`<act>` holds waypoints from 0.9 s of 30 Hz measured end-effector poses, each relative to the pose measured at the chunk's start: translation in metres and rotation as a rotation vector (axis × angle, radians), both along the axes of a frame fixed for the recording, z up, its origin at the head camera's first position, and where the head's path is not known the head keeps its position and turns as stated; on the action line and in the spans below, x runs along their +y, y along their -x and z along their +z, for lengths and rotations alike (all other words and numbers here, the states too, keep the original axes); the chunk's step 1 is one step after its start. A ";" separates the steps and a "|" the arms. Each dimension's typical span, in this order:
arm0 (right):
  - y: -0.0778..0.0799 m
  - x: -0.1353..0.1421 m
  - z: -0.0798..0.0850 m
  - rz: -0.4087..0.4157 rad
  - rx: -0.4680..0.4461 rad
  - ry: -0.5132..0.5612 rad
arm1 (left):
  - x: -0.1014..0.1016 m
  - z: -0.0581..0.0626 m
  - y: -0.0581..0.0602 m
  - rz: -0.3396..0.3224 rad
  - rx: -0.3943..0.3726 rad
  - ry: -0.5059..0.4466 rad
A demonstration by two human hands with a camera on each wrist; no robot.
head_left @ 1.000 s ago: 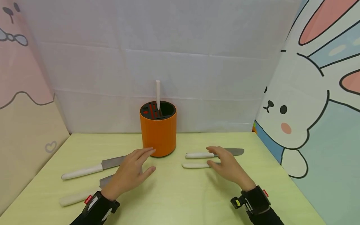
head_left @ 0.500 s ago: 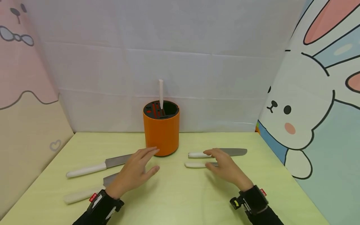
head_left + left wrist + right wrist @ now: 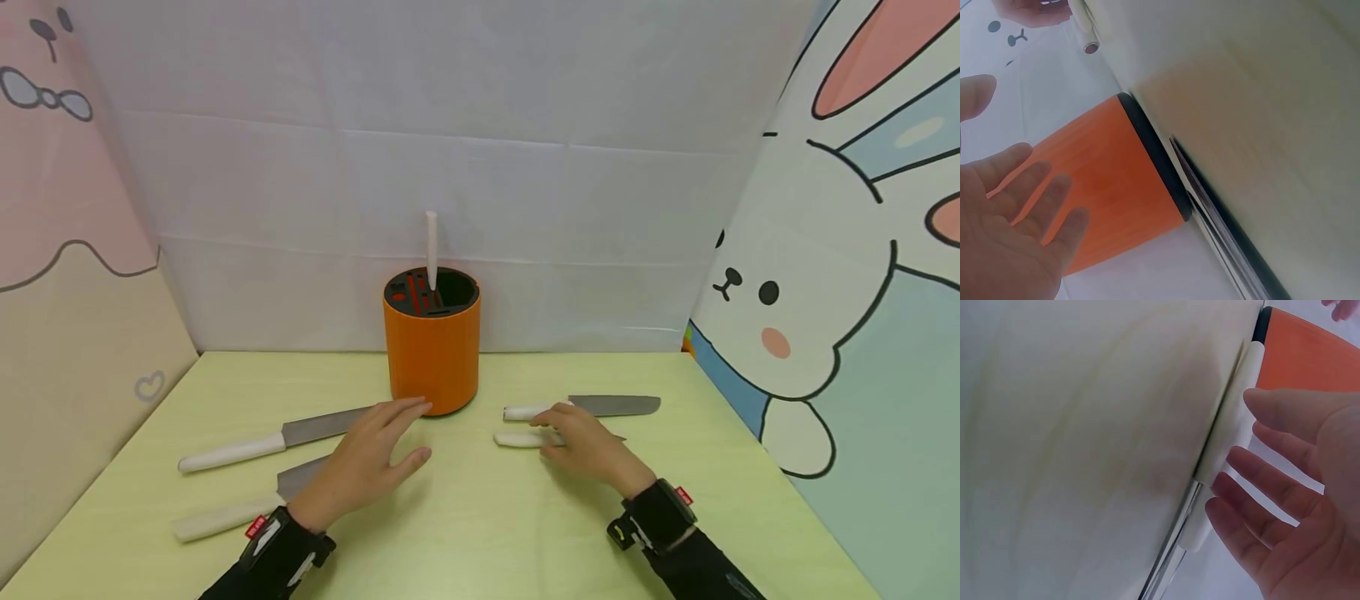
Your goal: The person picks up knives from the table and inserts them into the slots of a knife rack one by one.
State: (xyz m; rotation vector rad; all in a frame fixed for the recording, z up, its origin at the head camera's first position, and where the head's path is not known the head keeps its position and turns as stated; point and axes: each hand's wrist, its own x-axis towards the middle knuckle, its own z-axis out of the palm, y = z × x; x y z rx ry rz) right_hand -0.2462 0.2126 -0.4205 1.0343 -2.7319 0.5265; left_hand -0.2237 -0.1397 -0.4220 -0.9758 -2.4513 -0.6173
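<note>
My right hand (image 3: 588,450), fingers loosely spread, hovers at the white handle of a small knife (image 3: 517,440). In the right wrist view, thumb and fingertips are beside that handle (image 3: 1227,422) without closing round it; whether any finger touches it I cannot tell. Just behind lies a larger knife (image 3: 615,406) with a white handle. My left hand (image 3: 367,462) is held over the table with straight fingers, in front of the orange knife block (image 3: 432,358). To its left lie a long knife (image 3: 234,453) and a broad-bladed one (image 3: 221,518), their blades partly hidden by the hand.
One white-handled knife (image 3: 432,250) stands upright in the block's black slotted top. The pale yellow table (image 3: 480,533) ends against a white sheet (image 3: 525,200) at the back. Panels with cartoon drawings flank both sides, a rabbit (image 3: 780,292) on the right.
My right hand has shifted left and lower, towards the small knife's handle. The left hand keeps its pose, and the view has turned slightly to the left.
</note>
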 end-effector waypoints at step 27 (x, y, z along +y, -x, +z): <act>0.009 -0.008 -0.007 0.052 0.086 -0.108 | -0.001 -0.003 0.002 0.011 0.016 0.000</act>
